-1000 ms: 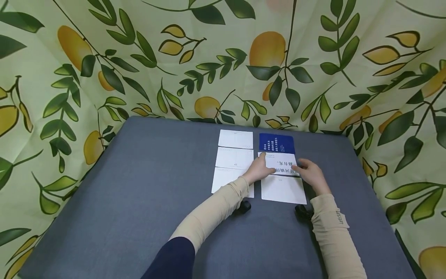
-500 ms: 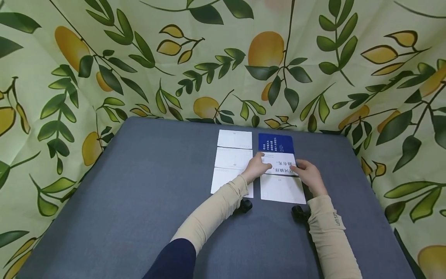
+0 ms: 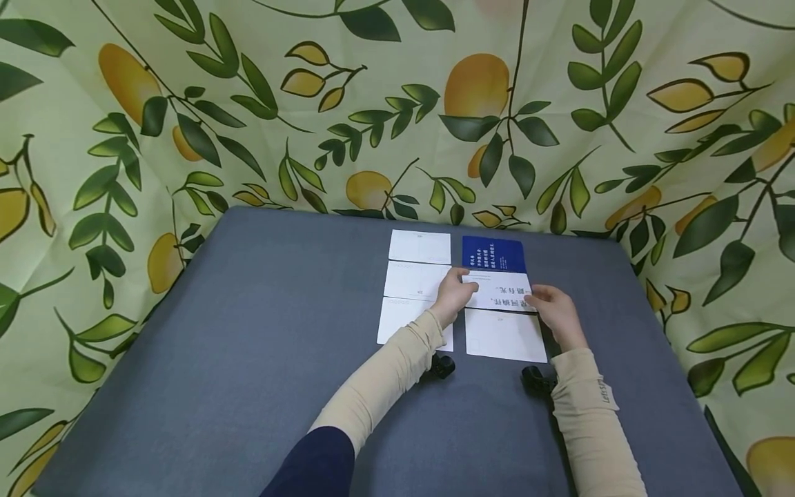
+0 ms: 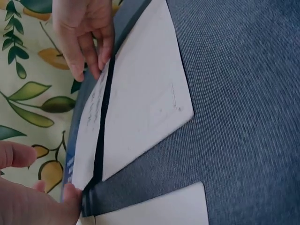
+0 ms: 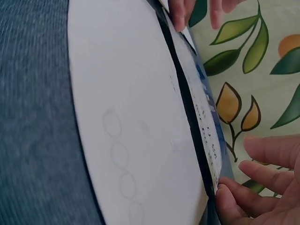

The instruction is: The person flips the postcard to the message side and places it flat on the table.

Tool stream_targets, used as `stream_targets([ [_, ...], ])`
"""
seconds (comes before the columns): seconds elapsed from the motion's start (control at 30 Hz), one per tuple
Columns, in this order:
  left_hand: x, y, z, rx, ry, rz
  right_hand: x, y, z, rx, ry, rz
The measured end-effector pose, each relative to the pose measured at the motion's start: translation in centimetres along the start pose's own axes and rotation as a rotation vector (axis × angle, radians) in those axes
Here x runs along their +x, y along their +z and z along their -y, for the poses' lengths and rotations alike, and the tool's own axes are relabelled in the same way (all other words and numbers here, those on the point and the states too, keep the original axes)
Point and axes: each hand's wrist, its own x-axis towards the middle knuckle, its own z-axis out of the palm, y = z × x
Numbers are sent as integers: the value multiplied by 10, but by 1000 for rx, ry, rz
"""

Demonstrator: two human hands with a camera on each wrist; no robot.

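Observation:
A white postcard [image 3: 499, 290] with dark printed characters lies in the middle of the right column of cards, between a blue card [image 3: 493, 255] and a plain white card [image 3: 504, 335]. My right hand [image 3: 556, 316] pinches its right edge between thumb and finger, clearer in the right wrist view, where the hand [image 5: 265, 183] is at the lower right. My left hand [image 3: 453, 295] touches the postcard's left end with the fingers loosely spread. In the left wrist view, a left fingertip meets the postcard [image 4: 89, 140] near its corner.
Left of the postcard, a column holds three white cards: a far one [image 3: 420, 247], a middle one [image 3: 413, 279] and a near one [image 3: 404, 319] partly under my left forearm. The grey-blue table [image 3: 248, 331] backs onto a fruit-patterned curtain [image 3: 385, 103].
The postcard has shifted slightly rightward in its column, more of its left part showing. My left hand has drawn back a little to the left. The other cards stay put.

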Motion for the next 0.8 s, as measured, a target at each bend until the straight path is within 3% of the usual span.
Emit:
stream_targets([
  [0.3, -2, 2, -3, -120, -10, -32, -7, -10, 4, 10, 21, -60],
  [0.53, 2, -3, 4, -215, 79, -92, -1, -9, -4, 48, 1, -121],
  [0.8, 3, -10, 15, -214, 201, -125, -1, -5, -2, 161, -14, -192],
])
